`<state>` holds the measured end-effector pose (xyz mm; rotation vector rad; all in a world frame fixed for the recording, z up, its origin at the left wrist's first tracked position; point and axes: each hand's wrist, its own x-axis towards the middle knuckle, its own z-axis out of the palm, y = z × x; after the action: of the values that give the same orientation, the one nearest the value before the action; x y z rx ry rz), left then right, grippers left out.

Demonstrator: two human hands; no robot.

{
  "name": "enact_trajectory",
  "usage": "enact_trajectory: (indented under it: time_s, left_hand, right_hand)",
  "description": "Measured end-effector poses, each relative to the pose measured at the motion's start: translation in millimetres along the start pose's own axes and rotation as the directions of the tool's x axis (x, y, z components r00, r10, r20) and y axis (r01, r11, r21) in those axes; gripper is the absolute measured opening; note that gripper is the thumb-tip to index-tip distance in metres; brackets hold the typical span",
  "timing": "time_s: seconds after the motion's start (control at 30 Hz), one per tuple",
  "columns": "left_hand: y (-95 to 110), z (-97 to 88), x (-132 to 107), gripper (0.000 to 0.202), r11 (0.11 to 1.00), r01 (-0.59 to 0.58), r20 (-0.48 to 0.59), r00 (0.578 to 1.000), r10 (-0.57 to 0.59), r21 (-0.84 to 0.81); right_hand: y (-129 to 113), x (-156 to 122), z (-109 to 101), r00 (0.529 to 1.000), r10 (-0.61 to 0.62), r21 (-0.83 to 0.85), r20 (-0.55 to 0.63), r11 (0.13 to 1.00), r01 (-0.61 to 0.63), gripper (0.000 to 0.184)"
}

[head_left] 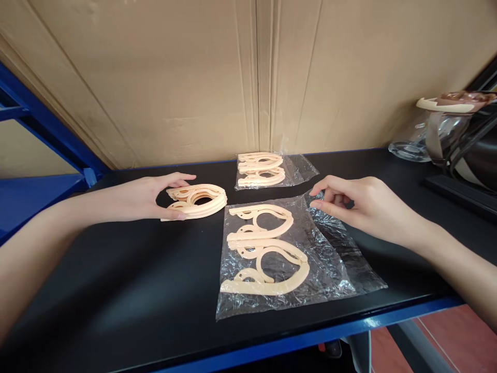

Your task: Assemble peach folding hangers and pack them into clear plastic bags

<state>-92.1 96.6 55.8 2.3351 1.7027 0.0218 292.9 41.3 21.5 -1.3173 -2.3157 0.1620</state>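
Observation:
My left hand grips a small stack of peach-coloured curved plastic pieces lying on the black table top, thumb over the far edge and fingers under the near edge. My right hand pinches the upper right edge of a clear plastic bag that lies flat in the middle. Two of the same peach pieces are in that bag, one above the other. A second clear bag with more peach pieces lies further back.
A cardboard wall closes the back of the table. Blue metal framing runs along the left, and a blue edge lines the table's front. At the far right stands a clear container with dark straps.

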Motion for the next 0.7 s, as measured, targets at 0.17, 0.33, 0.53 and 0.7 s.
enact_trajectory:
  time_s: [0.17,0.33,0.53,0.7]
  left_hand:
    - [-1,2.2,1,0.086,0.994,-0.089,-0.092,0.991,0.094,0.056]
    - [10,5.6,-1,0.081,0.978,-0.202,-0.190,0.960,0.207,0.045]
    - [58,34.6,-16,0.068,0.931,-0.322,-0.429,0.826,0.365,0.172]
    - [93,62.9,-30,0.068,0.849,-0.503,-0.493,0.704,0.511,0.162]
  right_hand:
    - [-1,0,0,1.000,0.008,0.012,0.013,1.000,-0.008,0.026]
    - [-2,1,-1,1.000,0.001,0.010,0.000,1.000,-0.001,0.024]
    - [-14,-1,6,0.980,-0.182,-0.018,-0.086,0.983,0.181,0.042]
    - [-32,-4,15,0.931,-0.360,-0.051,-0.050,0.932,0.358,0.077]
